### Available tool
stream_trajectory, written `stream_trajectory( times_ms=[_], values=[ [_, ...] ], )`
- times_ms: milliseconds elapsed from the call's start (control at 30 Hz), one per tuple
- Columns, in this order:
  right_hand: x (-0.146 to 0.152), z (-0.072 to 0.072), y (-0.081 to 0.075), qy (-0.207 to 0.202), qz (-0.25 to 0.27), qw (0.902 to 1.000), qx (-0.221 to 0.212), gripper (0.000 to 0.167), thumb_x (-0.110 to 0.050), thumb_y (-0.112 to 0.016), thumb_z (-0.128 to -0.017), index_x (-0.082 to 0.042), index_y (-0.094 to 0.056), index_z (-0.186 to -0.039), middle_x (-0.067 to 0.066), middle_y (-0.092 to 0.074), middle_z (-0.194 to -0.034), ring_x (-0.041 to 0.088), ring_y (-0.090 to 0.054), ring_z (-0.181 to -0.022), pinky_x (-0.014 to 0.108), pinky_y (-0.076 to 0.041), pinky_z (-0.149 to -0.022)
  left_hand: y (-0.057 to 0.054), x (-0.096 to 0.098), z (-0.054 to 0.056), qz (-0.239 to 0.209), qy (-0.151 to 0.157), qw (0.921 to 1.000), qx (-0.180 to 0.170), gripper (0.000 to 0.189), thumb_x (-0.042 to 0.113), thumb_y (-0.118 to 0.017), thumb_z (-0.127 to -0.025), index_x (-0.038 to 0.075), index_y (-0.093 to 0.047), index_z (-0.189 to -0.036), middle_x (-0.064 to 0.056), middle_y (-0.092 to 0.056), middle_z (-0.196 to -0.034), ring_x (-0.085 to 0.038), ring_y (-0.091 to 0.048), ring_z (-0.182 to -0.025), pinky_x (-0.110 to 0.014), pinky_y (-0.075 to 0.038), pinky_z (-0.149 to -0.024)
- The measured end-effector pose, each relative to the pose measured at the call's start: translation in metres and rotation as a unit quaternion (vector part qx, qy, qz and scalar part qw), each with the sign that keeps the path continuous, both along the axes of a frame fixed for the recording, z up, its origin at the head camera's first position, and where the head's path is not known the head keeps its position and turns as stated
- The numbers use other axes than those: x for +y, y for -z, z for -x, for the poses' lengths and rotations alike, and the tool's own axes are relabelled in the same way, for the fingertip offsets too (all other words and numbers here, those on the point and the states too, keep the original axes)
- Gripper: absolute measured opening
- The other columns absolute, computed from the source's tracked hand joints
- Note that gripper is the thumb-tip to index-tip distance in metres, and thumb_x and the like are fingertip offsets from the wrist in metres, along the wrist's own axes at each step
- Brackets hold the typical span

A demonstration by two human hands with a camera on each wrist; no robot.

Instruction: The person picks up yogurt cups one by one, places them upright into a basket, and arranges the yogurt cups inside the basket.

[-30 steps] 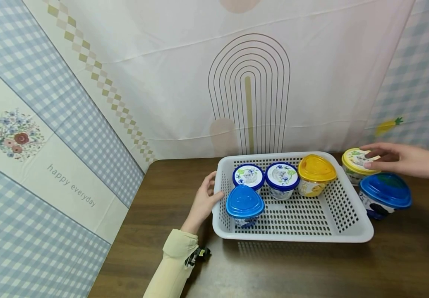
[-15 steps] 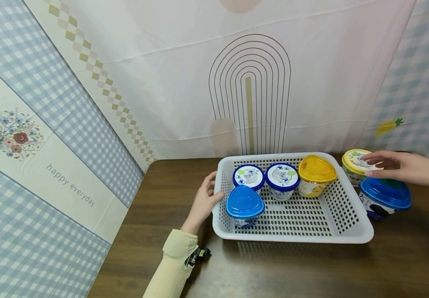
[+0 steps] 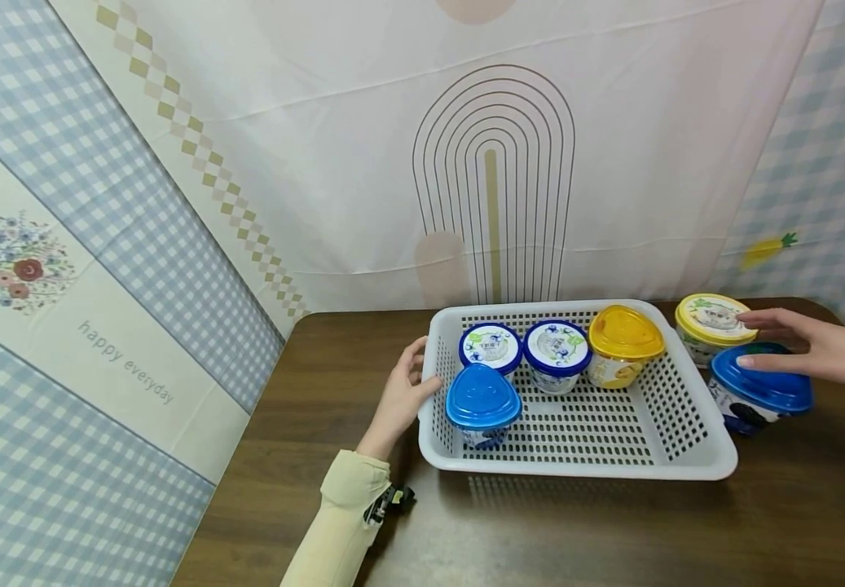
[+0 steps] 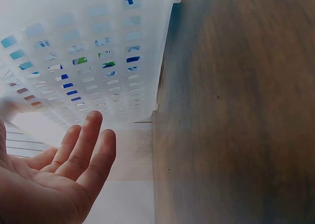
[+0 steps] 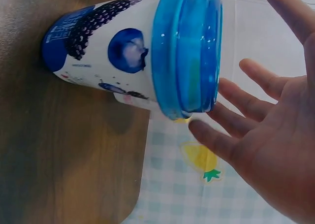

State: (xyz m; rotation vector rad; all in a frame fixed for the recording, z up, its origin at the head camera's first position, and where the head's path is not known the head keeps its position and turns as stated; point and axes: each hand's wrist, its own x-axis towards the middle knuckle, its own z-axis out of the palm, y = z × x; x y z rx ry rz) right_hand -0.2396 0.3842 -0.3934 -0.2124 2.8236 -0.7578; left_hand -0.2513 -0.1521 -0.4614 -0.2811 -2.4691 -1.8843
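Note:
My left hand [image 3: 402, 399] rests at the left end of a white perforated plastic basket [image 3: 576, 466], thumb at the rim and relaxed fingers along its outside. In the left wrist view those fingers [image 4: 87, 143] overlap the basket wall. Over a blue-lidded yogurt tub [image 3: 755, 390] right of the basket hovers my right hand [image 3: 825, 350], fingers spread and holding nothing. The right wrist view shows this tub, printed with berries [image 5: 125, 49], beside the open palm. Behind it stands a yellow-lidded yogurt tub [image 3: 711, 319], partly overlapped by the fingertips.
Inside the basket sit two round tubs [image 3: 491, 346] with white-and-blue lids, a tub with a blue three-sided lid [image 3: 482, 395] and one with a yellow lid [image 3: 623, 334]. The basket stands on a brown wooden table [image 3: 334, 391]; a printed cloth [image 3: 349, 163] hangs behind.
My right hand has moved to the right and slightly nearer, from over the yellow-lidded tub to over the blue-lidded one. The left hand, basket and tubs have stayed put.

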Motion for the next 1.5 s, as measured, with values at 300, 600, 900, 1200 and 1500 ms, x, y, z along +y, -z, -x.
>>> stream_trajectory(
  times_ms=[300,600,900,1200,1500],
  values=[
    [0.011,-0.008,0.018,0.012,0.043,0.9989,-0.012,0.106,-0.034,-0.07,-0.095,0.019,0.004,-0.15,0.05,-0.012,-0.141,0.069,-0.015,-0.126,0.081,-0.022,-0.095,-0.001,0.0,-0.001,0.0,0.003,1.0,-0.001,0.068,0.003,-0.064,-0.09,0.012,-0.039,-0.153,-0.019,-0.056,-0.129,-0.033,-0.066,-0.103,-0.047,-0.059,-0.081],
    [0.016,-0.018,0.032,0.026,0.015,0.9993,-0.023,0.112,-0.04,-0.071,-0.094,0.018,0.008,-0.149,0.054,-0.006,-0.137,0.069,-0.02,-0.117,0.08,-0.034,-0.086,-0.001,0.0,-0.001,0.005,0.002,1.0,-0.005,0.068,0.004,-0.065,-0.091,0.014,-0.039,-0.153,-0.019,-0.056,-0.128,-0.033,-0.066,-0.102,-0.047,-0.06,-0.08],
    [0.015,-0.024,0.037,0.036,0.013,0.9989,-0.028,0.113,-0.042,-0.069,-0.094,0.018,0.01,-0.147,0.055,-0.006,-0.131,0.068,-0.025,-0.108,0.075,-0.042,-0.078,0.0,0.0,0.0,0.0,0.002,1.0,-0.006,0.068,0.005,-0.065,-0.091,0.015,-0.04,-0.153,-0.018,-0.056,-0.128,-0.031,-0.066,-0.101,-0.046,-0.06,-0.08],
    [0.016,-0.024,0.041,0.036,0.02,0.9987,-0.03,0.114,-0.041,-0.069,-0.094,0.017,0.014,-0.147,0.052,-0.007,-0.13,0.066,-0.028,-0.105,0.069,-0.046,-0.074,0.002,-0.001,0.001,-0.007,0.005,1.0,-0.001,0.067,0.003,-0.065,-0.091,0.012,-0.04,-0.153,-0.019,-0.057,-0.126,-0.033,-0.066,-0.101,-0.047,-0.06,-0.081],
    [0.016,-0.026,0.044,0.044,0.032,0.9978,-0.038,0.113,-0.043,-0.065,-0.097,0.013,0.018,-0.148,0.052,-0.003,-0.13,0.067,-0.026,-0.105,0.07,-0.045,-0.074,0.001,0.0,0.001,0.001,0.003,1.0,0.002,0.067,0.005,-0.065,-0.092,0.013,-0.04,-0.153,-0.019,-0.056,-0.127,-0.033,-0.066,-0.102,-0.048,-0.06,-0.08]
  ],
)
